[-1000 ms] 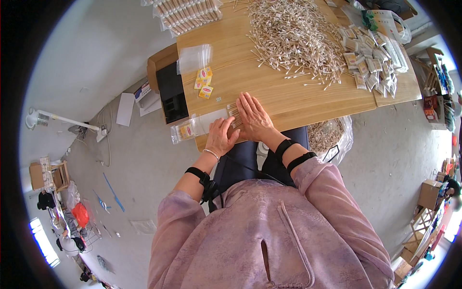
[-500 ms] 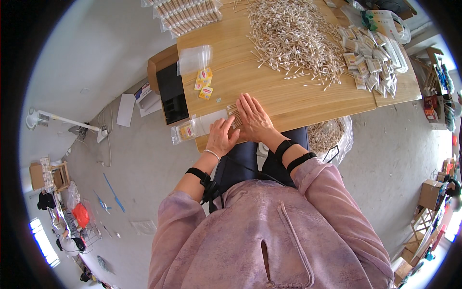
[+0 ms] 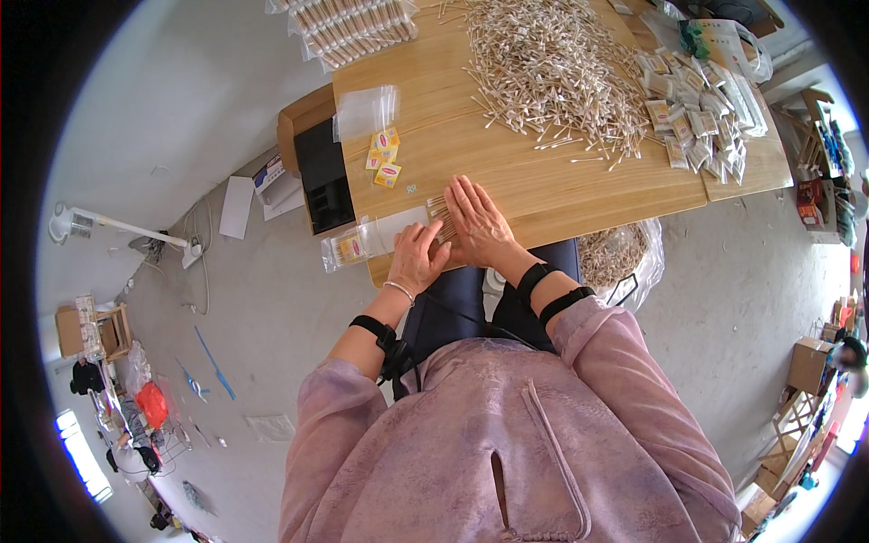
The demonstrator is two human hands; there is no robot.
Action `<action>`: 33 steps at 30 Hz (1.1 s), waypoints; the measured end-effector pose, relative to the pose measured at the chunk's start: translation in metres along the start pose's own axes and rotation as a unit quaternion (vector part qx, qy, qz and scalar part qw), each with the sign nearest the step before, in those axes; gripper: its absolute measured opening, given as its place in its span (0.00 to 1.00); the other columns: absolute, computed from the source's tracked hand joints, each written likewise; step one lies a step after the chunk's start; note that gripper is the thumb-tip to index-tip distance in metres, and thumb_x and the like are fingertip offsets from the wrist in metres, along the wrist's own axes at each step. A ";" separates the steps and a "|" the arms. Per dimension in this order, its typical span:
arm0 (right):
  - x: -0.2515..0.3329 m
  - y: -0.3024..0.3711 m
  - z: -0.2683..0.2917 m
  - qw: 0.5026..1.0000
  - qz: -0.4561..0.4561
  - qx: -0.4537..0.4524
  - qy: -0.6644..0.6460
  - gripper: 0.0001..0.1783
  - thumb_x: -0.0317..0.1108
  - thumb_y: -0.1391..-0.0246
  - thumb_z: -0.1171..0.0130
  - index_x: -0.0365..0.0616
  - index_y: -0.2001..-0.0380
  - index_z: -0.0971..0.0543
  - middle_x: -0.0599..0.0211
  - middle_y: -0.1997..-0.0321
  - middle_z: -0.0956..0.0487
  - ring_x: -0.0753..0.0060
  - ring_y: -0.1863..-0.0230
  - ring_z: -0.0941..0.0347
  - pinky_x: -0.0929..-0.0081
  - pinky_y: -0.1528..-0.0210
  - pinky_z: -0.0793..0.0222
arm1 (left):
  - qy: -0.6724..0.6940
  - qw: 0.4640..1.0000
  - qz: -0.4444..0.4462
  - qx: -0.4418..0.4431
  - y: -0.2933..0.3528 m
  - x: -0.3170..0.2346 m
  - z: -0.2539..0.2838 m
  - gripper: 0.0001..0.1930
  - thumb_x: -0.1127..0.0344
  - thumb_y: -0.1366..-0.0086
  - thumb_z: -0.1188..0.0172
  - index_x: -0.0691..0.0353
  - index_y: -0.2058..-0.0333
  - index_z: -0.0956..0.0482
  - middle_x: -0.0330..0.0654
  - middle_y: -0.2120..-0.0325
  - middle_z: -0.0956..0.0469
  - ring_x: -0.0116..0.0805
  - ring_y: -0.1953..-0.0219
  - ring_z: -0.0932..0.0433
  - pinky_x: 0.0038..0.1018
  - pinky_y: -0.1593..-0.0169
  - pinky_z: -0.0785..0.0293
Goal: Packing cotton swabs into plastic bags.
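A small row of cotton swabs (image 3: 437, 207) lies on the table between my hands. My right hand (image 3: 482, 226) is flat along the row's right side, fingers stretched out and held side by side. From the left, my left hand (image 3: 416, 261) rests its fingertips at the swabs, fingers apart and slightly bent. My hands partly hide the row. A white sheet-like piece (image 3: 396, 226) lies just left of the swabs. Beside it, at the table's left edge, is a clear bag (image 3: 342, 248) holding a yellow card and what look like swabs.
A large heap of loose swabs (image 3: 552, 72) covers the far middle. Filled small packs (image 3: 697, 118) pile up at the right, bundled bags (image 3: 348, 32) at the far left. Yellow cards (image 3: 387, 174) and clear bags (image 3: 367, 110) lie left. A swab-filled bag (image 3: 615, 253) is below the front edge.
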State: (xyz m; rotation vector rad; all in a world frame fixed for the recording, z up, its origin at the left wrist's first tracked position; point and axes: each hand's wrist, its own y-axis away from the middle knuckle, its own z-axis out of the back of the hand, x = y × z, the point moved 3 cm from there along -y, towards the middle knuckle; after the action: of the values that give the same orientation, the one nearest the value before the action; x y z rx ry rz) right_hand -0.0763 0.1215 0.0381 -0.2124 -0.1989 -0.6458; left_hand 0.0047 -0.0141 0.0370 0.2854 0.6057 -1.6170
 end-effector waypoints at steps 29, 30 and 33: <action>0.001 -0.001 0.002 1.000 0.007 -0.019 0.016 0.56 0.64 0.57 0.44 0.29 0.36 0.43 0.45 0.29 0.48 0.51 0.26 0.57 0.59 0.26 0.64 | 0.102 0.995 0.014 -0.009 0.003 0.014 -0.002 0.19 0.62 0.45 0.37 0.59 0.54 0.26 0.42 0.70 0.28 0.43 0.65 0.28 0.37 0.56 0.34; 0.001 -0.001 0.002 1.000 0.008 -0.008 0.024 0.56 0.65 0.57 0.44 0.29 0.36 0.44 0.45 0.29 0.48 0.50 0.26 0.57 0.59 0.26 0.64 | 0.102 0.995 0.014 -0.009 0.004 0.014 -0.001 0.19 0.62 0.45 0.37 0.59 0.54 0.26 0.42 0.70 0.28 0.43 0.65 0.28 0.37 0.56 0.34; 0.000 0.000 0.002 0.999 0.009 0.004 0.033 0.57 0.65 0.57 0.44 0.29 0.35 0.44 0.45 0.28 0.48 0.50 0.26 0.57 0.59 0.25 0.64 | 0.052 0.996 -0.067 -0.041 0.007 0.007 0.003 0.14 0.62 0.45 0.36 0.57 0.60 0.22 0.42 0.68 0.27 0.43 0.63 0.27 0.36 0.55 0.33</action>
State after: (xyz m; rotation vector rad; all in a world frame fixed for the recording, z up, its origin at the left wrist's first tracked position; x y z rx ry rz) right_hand -0.0766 0.1222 0.0401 -0.1843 -0.1370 -0.6339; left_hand 0.0111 -0.0219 0.0345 0.2749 0.7835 -1.7082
